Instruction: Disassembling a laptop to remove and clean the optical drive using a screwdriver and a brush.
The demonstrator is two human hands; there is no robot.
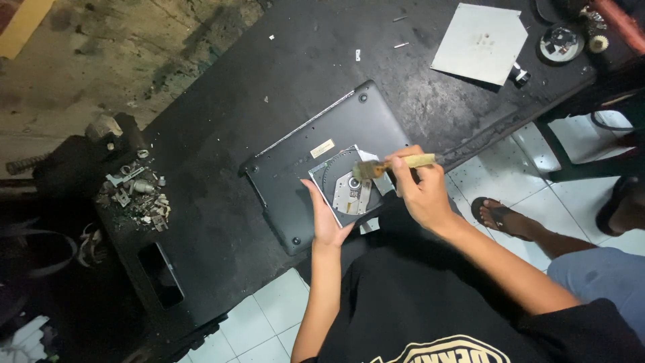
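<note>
black shirt (410, 309) nr cam, dark worktable (222, 222), white floor tiles (259, 323).

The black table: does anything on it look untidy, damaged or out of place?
Yes. A heap of loose metal scraps lies at the left edge of the table, whose top is scuffed and dusty. The disc drive sits opened in the left hand, while the right hand holds a brush on it.

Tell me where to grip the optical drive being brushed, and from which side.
Grip the optical drive by its thin outer edges, likely from the lower left, where the left hand already cups it. Its open face with the hub points up, and the right hand works the brush there.
</note>
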